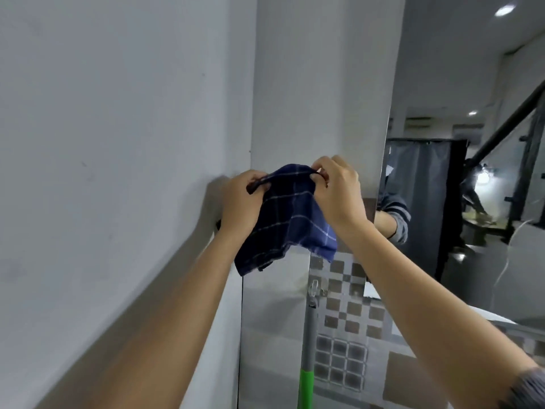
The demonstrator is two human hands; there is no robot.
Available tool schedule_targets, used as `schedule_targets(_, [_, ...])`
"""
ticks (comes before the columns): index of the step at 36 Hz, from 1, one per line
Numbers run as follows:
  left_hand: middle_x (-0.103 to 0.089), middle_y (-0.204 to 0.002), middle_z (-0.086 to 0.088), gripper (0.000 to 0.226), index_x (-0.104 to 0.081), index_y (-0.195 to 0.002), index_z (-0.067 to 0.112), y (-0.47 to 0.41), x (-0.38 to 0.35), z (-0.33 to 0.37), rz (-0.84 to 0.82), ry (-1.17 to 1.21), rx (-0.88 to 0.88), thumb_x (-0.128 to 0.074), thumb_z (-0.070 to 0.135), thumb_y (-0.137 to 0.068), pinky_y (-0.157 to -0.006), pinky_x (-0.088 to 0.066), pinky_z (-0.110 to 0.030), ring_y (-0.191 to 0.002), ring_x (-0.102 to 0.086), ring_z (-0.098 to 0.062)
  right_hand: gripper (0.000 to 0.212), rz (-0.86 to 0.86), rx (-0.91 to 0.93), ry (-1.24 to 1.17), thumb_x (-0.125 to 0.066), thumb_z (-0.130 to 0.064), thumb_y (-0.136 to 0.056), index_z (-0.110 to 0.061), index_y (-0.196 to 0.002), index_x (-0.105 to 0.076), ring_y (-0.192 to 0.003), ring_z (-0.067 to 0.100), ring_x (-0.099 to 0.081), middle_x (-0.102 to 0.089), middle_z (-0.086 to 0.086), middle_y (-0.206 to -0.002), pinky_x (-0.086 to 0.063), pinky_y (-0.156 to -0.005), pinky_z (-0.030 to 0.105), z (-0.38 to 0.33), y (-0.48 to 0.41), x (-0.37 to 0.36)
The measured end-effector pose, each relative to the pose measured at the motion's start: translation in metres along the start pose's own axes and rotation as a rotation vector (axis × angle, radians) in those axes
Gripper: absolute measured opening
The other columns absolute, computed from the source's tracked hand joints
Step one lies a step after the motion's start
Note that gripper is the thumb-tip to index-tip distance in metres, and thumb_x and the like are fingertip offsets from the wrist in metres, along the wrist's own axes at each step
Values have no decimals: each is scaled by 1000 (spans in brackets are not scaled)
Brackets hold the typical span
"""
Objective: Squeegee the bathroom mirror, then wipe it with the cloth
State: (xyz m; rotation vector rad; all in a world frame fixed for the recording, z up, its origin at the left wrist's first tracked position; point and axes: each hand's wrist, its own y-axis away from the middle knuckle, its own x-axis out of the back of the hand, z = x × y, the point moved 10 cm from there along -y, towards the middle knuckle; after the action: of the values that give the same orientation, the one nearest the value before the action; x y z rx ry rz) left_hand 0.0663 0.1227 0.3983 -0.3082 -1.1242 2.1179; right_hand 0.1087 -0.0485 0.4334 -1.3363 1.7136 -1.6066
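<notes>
A dark blue checked cloth (290,219) hangs between both hands, in front of the white wall corner. My left hand (240,202) pinches its left top corner; my right hand (339,190) pinches the right top corner. The rest of the cloth droops below them. The mirror (472,187) stands to the right and reflects a sleeve, a curtain and a stair rail. A grey and green pole (308,349), perhaps the squeegee's handle, hangs from a clear hook (315,287) on the tiled wall below; its blade is not visible.
A plain white wall (118,143) fills the left side. A white column (318,84) runs up behind the cloth. Grey and brown checked tiles (345,314) cover the wall under the mirror. A small dark fixture (218,224) sits on the wall behind my left wrist.
</notes>
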Motion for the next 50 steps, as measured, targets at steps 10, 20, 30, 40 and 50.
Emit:
schedule_targets(10, [-59,-85,0,22,-64,-91,9,-22,-17,-33,100,-224,-98,-47,-4,-85,-65,-36,-1,-74,-49,-10,21,-87,108,348,-45,13,-78,1,-90,-57,-77,32,-49,-53,17,-90,-39,-59,36,10,6,-66])
schedule_targets(20, [-61,-92,5,16,-59,-97,16,0,-34,-55,-17,203,59,-56,4,-86,-83,-49,-23,-88,-60,-15,20,-92,-245,-159,-44,-6,-93,-1,-94,-63,-78,24,-52,-53,8,-90,-45,-69,19,45,33,-68])
schedule_targets(30, [-52,-128,7,40,-46,-128,25,19,-55,-59,-360,319,101,-54,35,-90,-94,-45,-23,-114,-52,-2,43,-285,-335,-404,-58,-35,-89,-18,-128,-52,-103,16,-58,-62,2,-115,-50,-91,32,47,44,-77])
schedule_targets(40, [-50,-128,4,41,-44,-128,23,13,-63,-67,-358,107,-36,-56,28,-90,-103,-40,-32,-118,-48,-5,36,-194,-169,-270,-62,-18,-87,-14,-123,-57,-93,13,-57,-57,-1,-107,-47,-87,23,48,41,-75])
schedule_targets(50, [-52,-126,2,40,-44,-129,21,15,-62,-60,-348,-40,-7,-54,30,-91,-98,-43,-29,-113,-51,-10,34,-177,-178,-226,-55,-15,-92,-8,-125,-55,-103,25,-58,-58,11,-116,-51,-91,40,42,51,-76])
